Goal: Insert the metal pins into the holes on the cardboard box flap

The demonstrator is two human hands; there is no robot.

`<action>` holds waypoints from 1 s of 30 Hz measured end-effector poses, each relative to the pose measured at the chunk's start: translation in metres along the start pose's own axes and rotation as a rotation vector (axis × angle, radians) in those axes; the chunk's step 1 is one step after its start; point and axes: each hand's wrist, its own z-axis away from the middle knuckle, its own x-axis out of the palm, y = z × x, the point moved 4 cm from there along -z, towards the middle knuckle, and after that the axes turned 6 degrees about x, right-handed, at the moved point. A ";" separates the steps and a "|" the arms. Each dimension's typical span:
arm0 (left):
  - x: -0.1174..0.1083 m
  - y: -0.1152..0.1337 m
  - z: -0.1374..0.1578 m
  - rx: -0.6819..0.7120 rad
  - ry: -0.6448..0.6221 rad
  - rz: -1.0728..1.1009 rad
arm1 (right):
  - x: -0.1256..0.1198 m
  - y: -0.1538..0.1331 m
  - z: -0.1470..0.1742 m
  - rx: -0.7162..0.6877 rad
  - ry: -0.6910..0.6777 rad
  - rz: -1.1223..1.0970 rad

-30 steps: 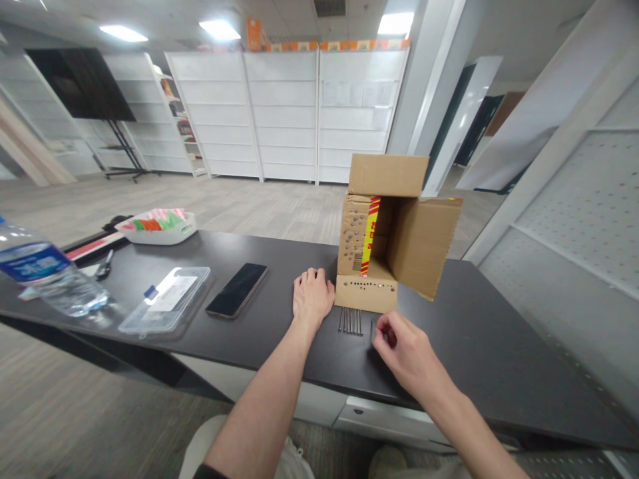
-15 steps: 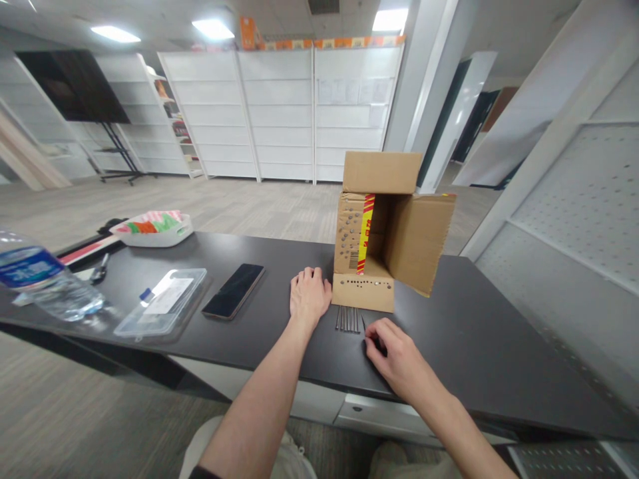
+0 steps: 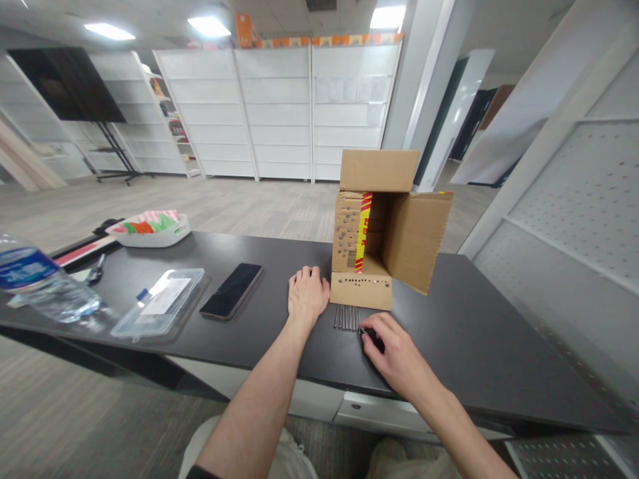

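Note:
Several thin metal nails point(image 3: 345, 318) lie side by side in a row on the dark table, just in front of the cardboard box point(image 3: 345, 229). With thumb and forefinger pinched together, my right hand point(image 3: 392, 346) grips a nail at the right end of this row; most of that nail is hidden by the fingers. My left hand point(image 3: 308, 295) lies palm down on the tabletop, fingers stretched out, close to the box's left side and holding nothing. The box stands with its flaps spread. Its front flap point(image 3: 361, 296) has a line of small holes, and more dark spots dot its left flap.
A black phone point(image 3: 231, 291) lies left of my left hand. Beyond it are a clear plastic case point(image 3: 160, 303), a water bottle point(image 3: 47, 283) on its side and a white basket point(image 3: 150, 236) with colourful contents. A perforated panel point(image 3: 579, 199) rises along the right.
My right hand has shifted slightly left, bringing its pinched fingertips and the nail up to the row. My left hand stays in place. The whole view has drifted a little.

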 end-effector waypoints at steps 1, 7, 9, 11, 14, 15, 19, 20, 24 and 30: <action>0.000 0.000 0.000 0.001 0.003 0.003 | 0.000 0.000 0.000 -0.001 0.003 0.001; -0.001 0.001 0.000 -0.003 -0.004 0.000 | 0.001 0.002 -0.001 -0.012 0.047 0.011; -0.001 0.001 0.000 -0.006 -0.002 -0.004 | 0.002 0.003 -0.001 -0.014 0.048 0.018; 0.000 0.001 0.001 -0.004 0.005 -0.007 | 0.003 0.004 -0.002 -0.013 0.049 0.024; 0.001 0.000 0.001 0.002 0.009 -0.005 | 0.004 0.005 -0.002 -0.015 0.056 0.029; 0.001 0.000 0.001 0.003 0.011 -0.004 | 0.004 0.005 -0.002 -0.018 0.056 0.030; 0.002 0.000 0.001 0.007 0.025 -0.007 | 0.006 0.007 -0.002 -0.031 0.055 0.039; 0.002 0.000 0.001 0.006 0.024 -0.008 | 0.006 0.007 -0.002 -0.033 0.058 0.042; 0.002 0.000 0.001 0.006 0.017 -0.004 | 0.007 0.009 -0.003 -0.030 0.068 0.045; 0.000 0.001 0.001 -0.002 0.002 0.013 | 0.005 0.005 -0.006 -0.038 0.066 0.042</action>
